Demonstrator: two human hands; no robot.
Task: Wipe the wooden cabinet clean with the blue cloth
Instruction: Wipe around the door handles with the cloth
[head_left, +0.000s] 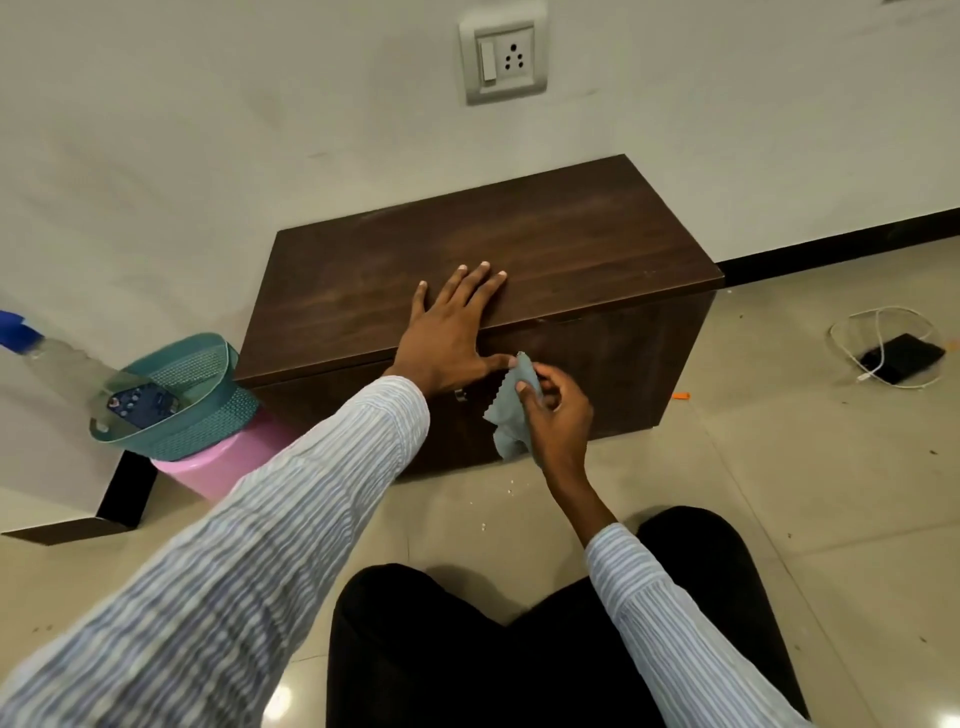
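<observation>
A low dark wooden cabinet (571, 244) stands on the floor against the white wall. My left hand (447, 332) lies flat on its top near the front edge, fingers straight and spread, thumb reaching over the edge. My right hand (556, 415) pinches a small grey-blue cloth (511, 410) with a zigzag edge and holds it against the cabinet's front face, just below the top edge. Part of the cloth hangs loose below the fingers.
Left of the cabinet a teal basket (208, 415) holding a dark remote sits on a pink stool (228, 462). A spray bottle (31, 343) is at the far left. A black phone with a white cable (901, 358) lies on the tiled floor right. My knees are below.
</observation>
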